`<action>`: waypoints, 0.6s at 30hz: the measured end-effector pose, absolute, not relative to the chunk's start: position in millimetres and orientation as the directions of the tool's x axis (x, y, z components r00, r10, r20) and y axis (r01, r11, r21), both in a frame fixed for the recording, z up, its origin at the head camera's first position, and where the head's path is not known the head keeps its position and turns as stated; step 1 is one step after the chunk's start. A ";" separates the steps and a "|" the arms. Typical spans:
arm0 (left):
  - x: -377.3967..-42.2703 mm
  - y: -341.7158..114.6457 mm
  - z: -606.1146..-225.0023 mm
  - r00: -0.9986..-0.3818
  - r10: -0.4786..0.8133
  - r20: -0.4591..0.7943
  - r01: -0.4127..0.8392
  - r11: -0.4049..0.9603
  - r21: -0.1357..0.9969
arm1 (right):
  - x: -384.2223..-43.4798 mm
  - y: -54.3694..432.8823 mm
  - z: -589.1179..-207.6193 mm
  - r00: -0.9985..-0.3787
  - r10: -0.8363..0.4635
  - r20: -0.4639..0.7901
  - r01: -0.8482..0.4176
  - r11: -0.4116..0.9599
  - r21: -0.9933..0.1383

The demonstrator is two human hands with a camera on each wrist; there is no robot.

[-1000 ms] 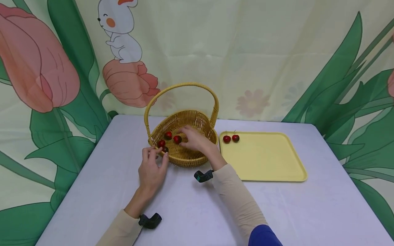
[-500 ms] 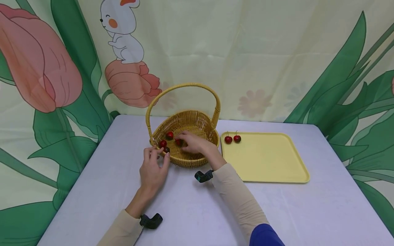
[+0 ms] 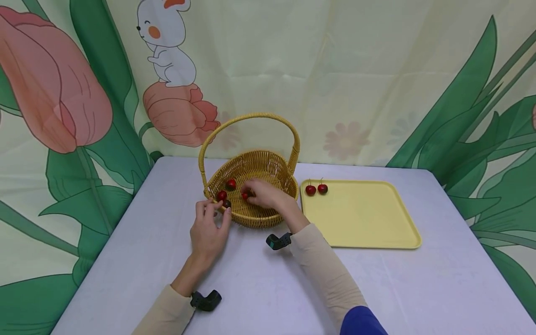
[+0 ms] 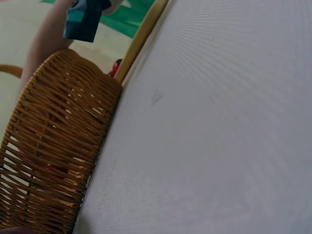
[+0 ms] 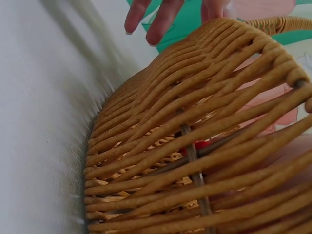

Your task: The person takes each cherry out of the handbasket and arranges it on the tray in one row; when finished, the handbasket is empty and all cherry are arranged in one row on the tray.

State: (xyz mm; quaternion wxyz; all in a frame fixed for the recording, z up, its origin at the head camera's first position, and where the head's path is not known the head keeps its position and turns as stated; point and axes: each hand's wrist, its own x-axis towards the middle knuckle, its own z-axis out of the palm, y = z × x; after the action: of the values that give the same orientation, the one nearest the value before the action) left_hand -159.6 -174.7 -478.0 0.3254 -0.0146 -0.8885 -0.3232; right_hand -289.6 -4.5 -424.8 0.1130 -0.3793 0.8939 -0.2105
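Note:
A yellow wicker basket [image 3: 268, 160] with a tall handle stands on the table, tipped slightly toward me. My left hand [image 3: 209, 232] holds its near left rim, fingertips over the edge and thumb on the outer side. Inside the basket, my right hand [image 3: 265, 193] pinches a dark red cherry [image 3: 245, 196], partly covered by the fingers. More cherries lie at the left of the basket: one toward the back [image 3: 231, 185], a second cherry [image 3: 222, 195] and a darker cherry [image 3: 226, 204] by the left fingertips. The right wrist view shows left-hand fingers [image 5: 163, 22] beyond the woven wall.
Right of the basket lies a pale yellow tray [image 3: 360, 214]. Two stemmed cherries, a left one [image 3: 310, 190] and a right one [image 3: 322, 189], sit in its far left corner. A white cloth [image 3: 259, 288] covers the table; a printed curtain [image 3: 276, 56] hangs behind.
My right fingers have closed around the cherry in the basket and shifted it slightly toward me. The left hand stays at the rim.

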 end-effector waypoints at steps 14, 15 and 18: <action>-157.3 -173.6 -476.2 -0.790 -0.184 0.584 0.234 0.790 0.566 | -270.3 15.7 -402.8 -0.761 -0.646 0.063 -0.585 0.640 -0.498; -157.2 -173.4 -475.7 -0.792 -0.186 0.582 0.234 0.788 0.570 | -268.8 18.1 -400.9 -0.766 -0.639 0.069 -0.580 0.640 -0.504; -157.2 -173.2 -475.5 -0.793 -0.190 0.579 0.234 0.782 0.578 | -264.2 25.7 -395.1 -0.773 -0.627 0.095 -0.578 0.635 -0.513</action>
State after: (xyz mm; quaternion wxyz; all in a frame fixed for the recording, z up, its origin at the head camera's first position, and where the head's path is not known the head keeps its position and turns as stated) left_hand -157.2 -173.2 -475.5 0.3214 -0.0123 -0.8874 -0.3301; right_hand -264.2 25.7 -395.1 0.0462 -0.3335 0.9030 -0.2668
